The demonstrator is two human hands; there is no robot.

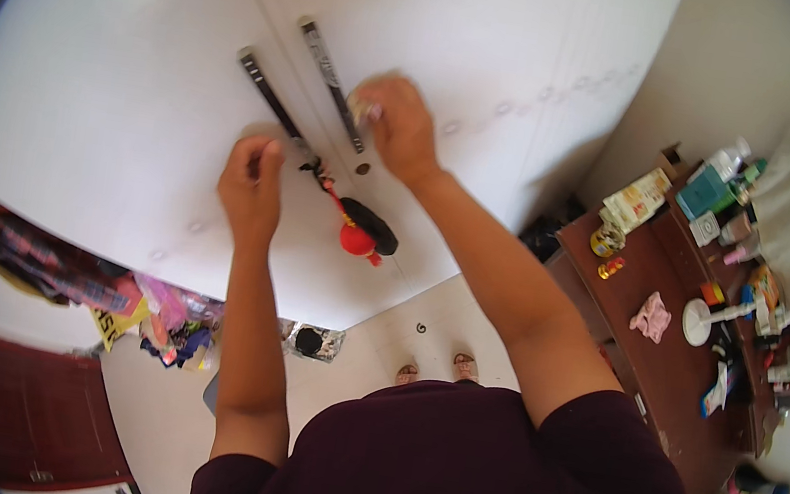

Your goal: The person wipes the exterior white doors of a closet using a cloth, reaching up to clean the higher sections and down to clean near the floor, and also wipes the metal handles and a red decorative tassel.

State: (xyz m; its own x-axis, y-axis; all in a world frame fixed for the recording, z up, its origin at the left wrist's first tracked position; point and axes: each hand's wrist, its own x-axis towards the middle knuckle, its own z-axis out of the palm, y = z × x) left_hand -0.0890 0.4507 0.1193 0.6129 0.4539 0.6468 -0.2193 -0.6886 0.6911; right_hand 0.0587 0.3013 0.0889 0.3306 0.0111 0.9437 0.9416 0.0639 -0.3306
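Note:
Before me stands a large white cabinet with two doors [162,70]. My right hand [400,126] is at the right door, with a small pale crumpled thing [361,110], perhaps a cloth, under its blurred fingers. It is beside the lower half of the dark right handle [321,58]. Left of the dark left handle [269,94], my left hand [253,178] is loosely curled near the door; nothing shows between thumb and fingers. A red ball ornament [357,239] hangs from the left handle, beside a black oval thing [371,225]. A round lock [363,168] is below the right handle.
At right, a reddish-brown desk [630,295] bears a pink cloth [652,316], a jar [606,240], a white stand [696,322] and bottles. Clothes and bags [158,312] are heaped at the left. A dark red door [31,408] is at lower left.

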